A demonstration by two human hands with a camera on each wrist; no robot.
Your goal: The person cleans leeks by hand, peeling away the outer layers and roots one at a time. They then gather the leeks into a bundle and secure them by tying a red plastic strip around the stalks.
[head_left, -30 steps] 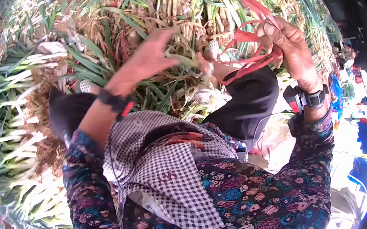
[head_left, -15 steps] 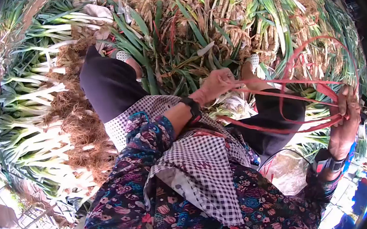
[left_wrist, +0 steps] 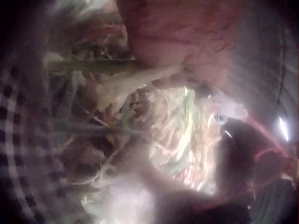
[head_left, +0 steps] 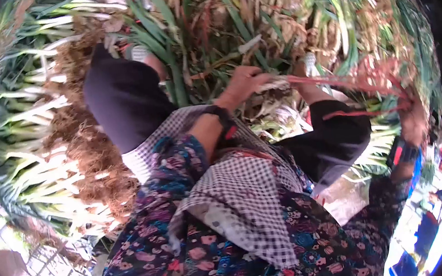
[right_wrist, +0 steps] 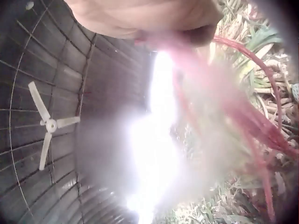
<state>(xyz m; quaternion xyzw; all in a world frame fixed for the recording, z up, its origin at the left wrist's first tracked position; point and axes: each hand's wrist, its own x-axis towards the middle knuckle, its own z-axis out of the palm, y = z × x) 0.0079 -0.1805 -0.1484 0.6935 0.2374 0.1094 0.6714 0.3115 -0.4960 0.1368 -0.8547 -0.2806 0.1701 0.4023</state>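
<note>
Red ribbons [head_left: 324, 79] stretch between the left grip [head_left: 240, 87], pinching their pale end, and the right grip [head_left: 415, 122], clasping the loops, their separating seemingly unfinished and the leeks [head_left: 36, 114] apparently untied.

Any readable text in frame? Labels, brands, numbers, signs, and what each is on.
No readable text in any of the three views.
Checked apron: no legible lettering; the cloth is blurred.
Left wrist band and right wrist device: red patches, any markings too small or blurred.
Red strips: no lettering visible.
Ceiling fan: no legible brand.
</note>
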